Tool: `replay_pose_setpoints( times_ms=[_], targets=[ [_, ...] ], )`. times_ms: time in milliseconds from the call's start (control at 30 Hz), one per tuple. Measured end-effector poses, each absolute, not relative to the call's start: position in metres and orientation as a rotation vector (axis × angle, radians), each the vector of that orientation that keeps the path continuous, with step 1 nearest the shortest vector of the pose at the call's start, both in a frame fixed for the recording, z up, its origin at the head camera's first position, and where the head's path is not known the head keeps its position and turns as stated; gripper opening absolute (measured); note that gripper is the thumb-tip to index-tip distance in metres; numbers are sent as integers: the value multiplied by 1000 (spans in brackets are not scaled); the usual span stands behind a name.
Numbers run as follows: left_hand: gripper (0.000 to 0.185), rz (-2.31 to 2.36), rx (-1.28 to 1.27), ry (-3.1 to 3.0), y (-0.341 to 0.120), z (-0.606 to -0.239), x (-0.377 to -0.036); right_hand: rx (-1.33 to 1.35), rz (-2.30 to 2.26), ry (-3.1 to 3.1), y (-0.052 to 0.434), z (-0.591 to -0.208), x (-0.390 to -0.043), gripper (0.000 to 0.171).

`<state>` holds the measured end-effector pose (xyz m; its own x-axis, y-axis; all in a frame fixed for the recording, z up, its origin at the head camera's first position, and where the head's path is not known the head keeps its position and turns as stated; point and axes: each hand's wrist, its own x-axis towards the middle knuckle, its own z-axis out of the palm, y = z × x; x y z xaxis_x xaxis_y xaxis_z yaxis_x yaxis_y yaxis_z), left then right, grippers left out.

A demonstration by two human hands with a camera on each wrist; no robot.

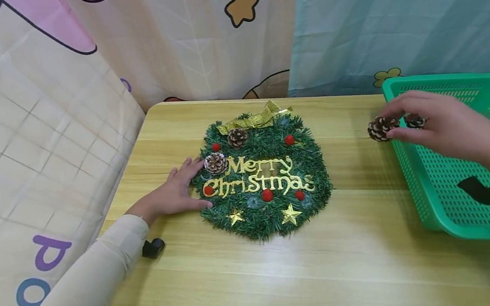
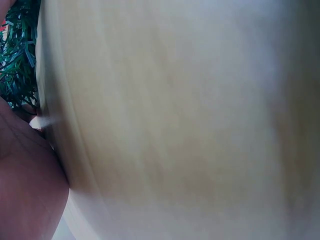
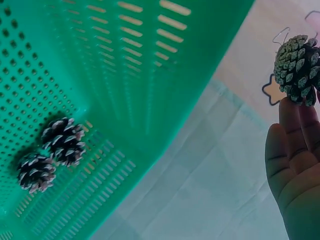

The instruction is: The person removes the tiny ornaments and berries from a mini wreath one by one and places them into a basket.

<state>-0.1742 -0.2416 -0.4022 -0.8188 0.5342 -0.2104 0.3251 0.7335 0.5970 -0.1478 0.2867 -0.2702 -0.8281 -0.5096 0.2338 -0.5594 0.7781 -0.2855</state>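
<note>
1. Head view: the wreath [image 1: 263,177] lies flat at the middle of the worktop [image 1: 296,275]. The left hand [image 1: 173,193], fingers straight and spread, rests against the wreath's left edge, fingertips beside a cone fixed there. At the right of the frame the right hand [image 1: 437,127] pinches a pinecone [image 1: 380,128] just over the left rim of the green basket [image 1: 438,217], on the worktop's right edge.

2. Left wrist view: blurred. Worktop wood fills the frame; wreath needles [image 2: 17,60] show at upper left, with part of the hand at lower left.

3. Right wrist view: fingertips [image 3: 295,112] hold the pinecone [image 3: 297,67] at upper right. Two more cones [image 3: 52,152] lie touching on the basket [image 3: 150,75] floor at lower left.
</note>
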Motion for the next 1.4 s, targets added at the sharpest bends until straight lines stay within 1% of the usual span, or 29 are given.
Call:
replay_pose_setpoints(
  times_ms=[167, 533, 800, 1033, 1400],
  targets=[
    [115, 790, 665, 2569, -242, -402, -174, 761, 511, -2874, 298, -270, -152, 34],
    [114, 787, 659, 2572, -242, -402, -172, 613, 529, -2913, 323, -280, -163, 26],
    [115, 779, 661, 2575, -242, -403, -172, 473, 602, -2994, 339, -290, -172, 32],
    [115, 767, 670, 2579, -241, -401, -172, 345, 596, -3060, 354, -298, -177, 41],
    [115, 784, 653, 2574, -242, -402, -174, 282, 565, -3158, 373, -315, -188, 47]
  ],
)
